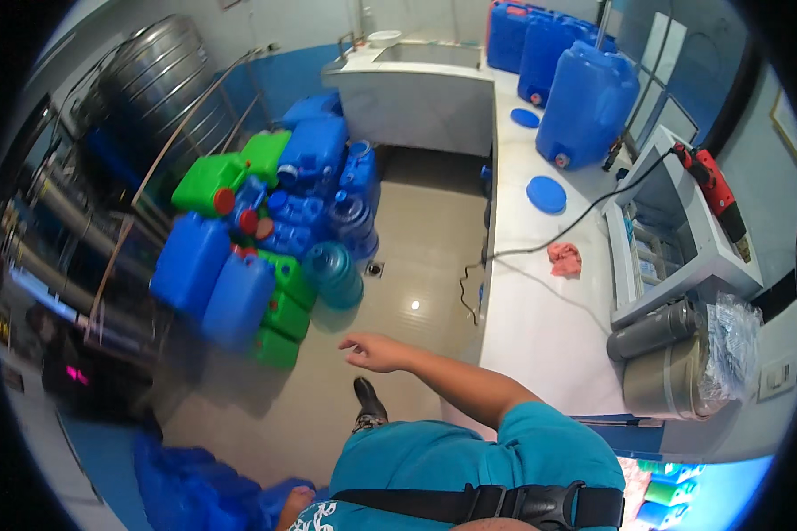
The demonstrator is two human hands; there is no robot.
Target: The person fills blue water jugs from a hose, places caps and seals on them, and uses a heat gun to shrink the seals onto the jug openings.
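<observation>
My right hand (374,352) reaches out over the tiled floor, holding nothing, its fingers apart and slightly curled. Ahead of it stands a translucent teal round water bottle (334,275), apart from the fingers. Beside that bottle are stacked green jerrycans (284,315) and two upright blue jerrycans (238,302). Only a small part of my left hand (299,498) shows at the bottom, near several blue containers (192,481); its fingers are mostly hidden, so a grip cannot be made out.
On my right runs a white counter (531,318) bearing large blue containers (588,106), blue lids (546,194), a pink cloth (564,259) and a dark cord. A red power tool (714,186) lies on a white shelf unit (691,265). A steel tank (163,73) stands far left.
</observation>
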